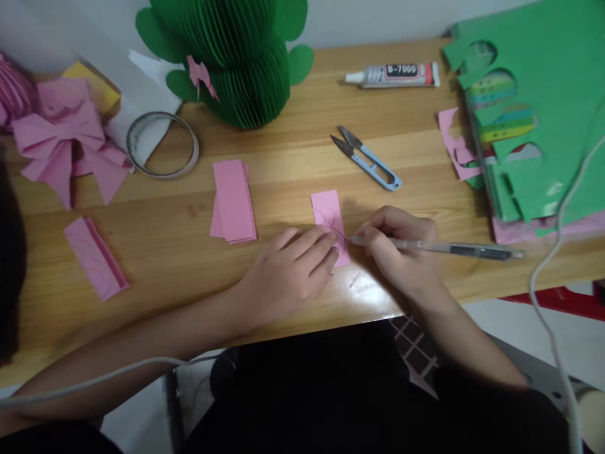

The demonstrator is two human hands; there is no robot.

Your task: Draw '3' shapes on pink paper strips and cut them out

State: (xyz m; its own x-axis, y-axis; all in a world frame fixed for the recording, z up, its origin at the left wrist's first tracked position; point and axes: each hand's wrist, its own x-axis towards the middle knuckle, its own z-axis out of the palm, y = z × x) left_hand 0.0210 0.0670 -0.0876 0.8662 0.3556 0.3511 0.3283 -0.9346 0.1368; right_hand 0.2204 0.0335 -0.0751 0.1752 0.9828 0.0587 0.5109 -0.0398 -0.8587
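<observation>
Bench (283,145): light wood, carrying the papers and tools.
Green card sheets (558,94): piled at the right, cut-out holes along their left side, pink paper showing beneath.
Green honeycomb paper piece (246,82): at the back, left of centre, rounded green flaps at its sides.
Pink paper bow (66,132): at the left, beside the tape roll (194,151).
Left hand (288,268): back upward, grip flat with the fingers close together, clamped on nothing, fingertips resting on the marked pink strip (327,207).
Right hand (401,252): grip closed around the pen (444,247).
Pen: slim, tip pointing left at the marked pink strip's right edge; contact cannot be told.
Tape roll: lying between bow and honeycomb piece.
Glue tube (397,74): lettered B-7000, nozzle leftward, near the back.
Thread snips (363,157): blue handle, dark blades parted, between glue tube and right hand.
Pink strip stack (234,200): beyond the left hand, edges askew.
Folded pink strip (92,258): below the bow, bearing curved lines.
Marked pink strip: on the bench, between the hands, curves drawn on it, partly covered by the left fingers.
</observation>
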